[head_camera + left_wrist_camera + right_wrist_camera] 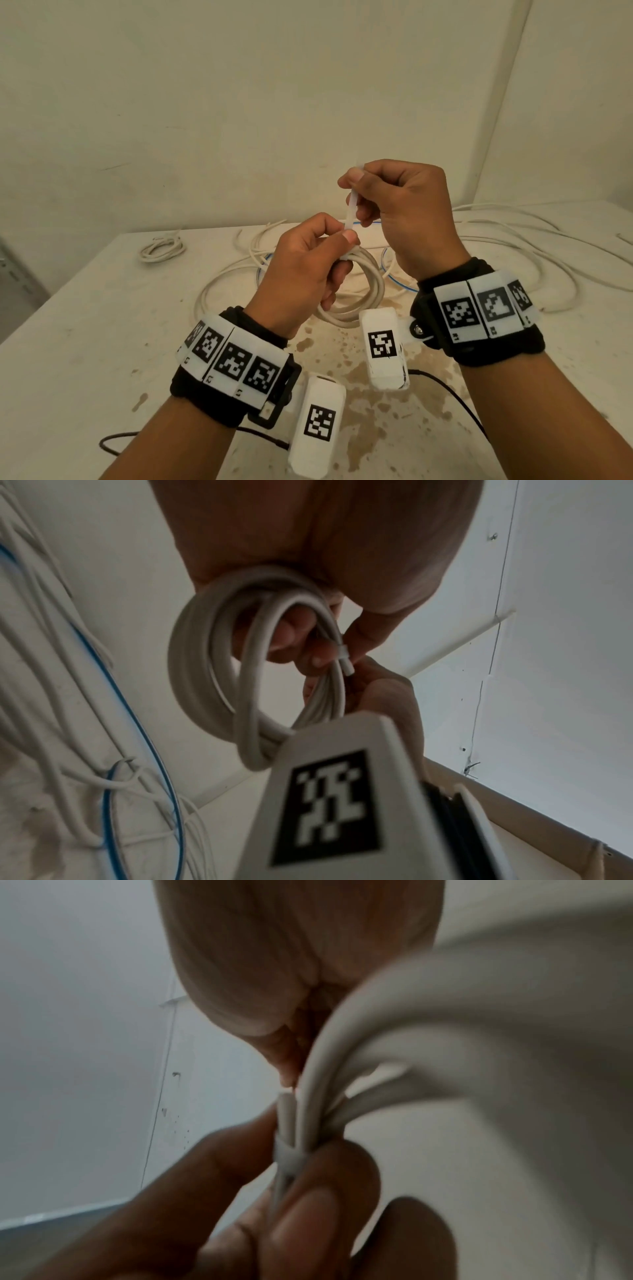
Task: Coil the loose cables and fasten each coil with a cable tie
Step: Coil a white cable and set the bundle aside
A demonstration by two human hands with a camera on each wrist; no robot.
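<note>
A white cable coil (363, 291) hangs in the air above the table, gripped at its top by my left hand (308, 267). In the left wrist view the coil (212, 669) loops below the palm and a white cable tie (343, 653) is wrapped round its strands. My right hand (394, 202) sits just above, pinching the tie's long tail (351, 205), which runs straight up from the coil. In the right wrist view the tie band (286, 1158) circles the bunched strands (325, 1091) between fingertips.
Loose white cables (513, 233) and a blue cable (397, 284) sprawl across the stained table (85, 325) behind my hands. A small finished white coil (161, 248) lies at the back left. A black wire (455, 401) trails near the front. Walls close off the back and right.
</note>
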